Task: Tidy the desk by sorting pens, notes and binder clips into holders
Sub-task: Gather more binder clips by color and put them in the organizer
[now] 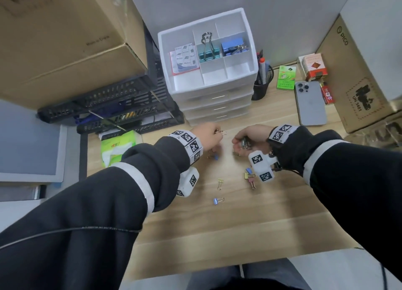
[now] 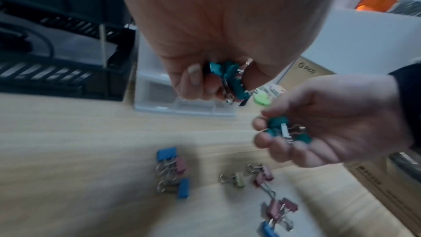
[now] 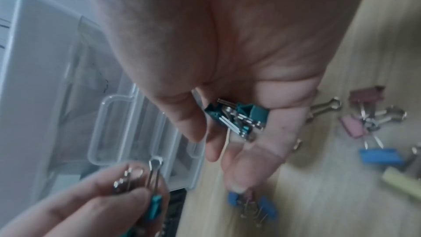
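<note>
I have teal binder clips (image 2: 230, 80) pinched between the thumb and curled fingers of my left hand (image 1: 207, 137), held above the wooden desk (image 1: 217, 224) just in front of the white drawer organizer (image 1: 208, 94). My right hand (image 1: 250, 137) sits close beside it, palm cupped, fingers curled round a second small bunch of teal clips (image 3: 237, 116). Below and between my hands, loose small clips (image 1: 250, 176) in blue, pink and yellow lie scattered on the desk, well apart from the organizer's top tray. In that tray, a pad of notes (image 1: 185, 59) fills the left compartment, a large teal clip (image 1: 206, 50) stands in the middle one, and blue clips (image 1: 233, 47) lie in the right one. A black mesh pen cup (image 1: 262, 83) stands just right of the organizer, with a phone (image 1: 311, 107) further right.
</note>
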{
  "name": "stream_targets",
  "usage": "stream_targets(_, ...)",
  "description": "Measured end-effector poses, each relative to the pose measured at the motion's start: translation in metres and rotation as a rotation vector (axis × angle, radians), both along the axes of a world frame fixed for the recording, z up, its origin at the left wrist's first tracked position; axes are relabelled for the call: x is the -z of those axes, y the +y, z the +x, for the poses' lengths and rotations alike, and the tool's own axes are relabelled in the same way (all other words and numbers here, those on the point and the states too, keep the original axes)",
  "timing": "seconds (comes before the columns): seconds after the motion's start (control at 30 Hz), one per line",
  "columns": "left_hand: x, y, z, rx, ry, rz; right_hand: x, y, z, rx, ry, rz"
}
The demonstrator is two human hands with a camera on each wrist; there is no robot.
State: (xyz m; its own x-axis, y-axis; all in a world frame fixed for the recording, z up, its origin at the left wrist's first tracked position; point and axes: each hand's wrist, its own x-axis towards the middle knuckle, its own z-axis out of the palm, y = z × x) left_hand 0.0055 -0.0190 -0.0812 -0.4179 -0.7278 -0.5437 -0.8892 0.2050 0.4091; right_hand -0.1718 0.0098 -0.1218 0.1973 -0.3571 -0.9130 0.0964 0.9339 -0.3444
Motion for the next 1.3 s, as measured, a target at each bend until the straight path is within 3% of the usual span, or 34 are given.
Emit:
stream_targets(0.17, -0.032, 0.003, -0.023, 0.199, 0.002, -0.100, -0.023, 0.000, 0.019, 0.161, -0.298, -0.077)
stream_targets(0.3, -0.039, 0.006, -0.026, 0.280, -0.021, -0.145, -0.032, -0.001, 0.019, 0.192, -0.279, -0.115)
stream_targets(0.47, -0.049, 0.016, -0.030, 0.256, 0.124, -0.225, -0.030, 0.003, 0.016, 0.244, -0.219, -0.165)
stream_targets(0.67, -0.055, 0.015, -0.033, 0.184, 0.181, -0.211, -0.040, 0.004, 0.011, 0.317, -0.209, -0.204)
stream_targets(0.8, -0.059, 0.012, -0.028, 0.180, 0.203, -0.317, -0.050, 0.003, 0.012, 0.388, -0.313, -0.092)
stream_targets(1.0, -0.083, -0.008, 0.001, -0.003, 0.137, -0.391, -0.062, -0.017, 0.011, 0.117, -0.280, -0.053)
stream_targets(1.2, -0.117, -0.041, 0.052, -0.247, -0.037, -0.423, -0.122, -0.058, 0.027, 0.033, -0.247, -0.207)
stream_targets(1.3, -0.130, -0.054, 0.064, -0.274, -0.066, -0.419, -0.147, -0.078, 0.038, 0.005, -0.251, -0.246)
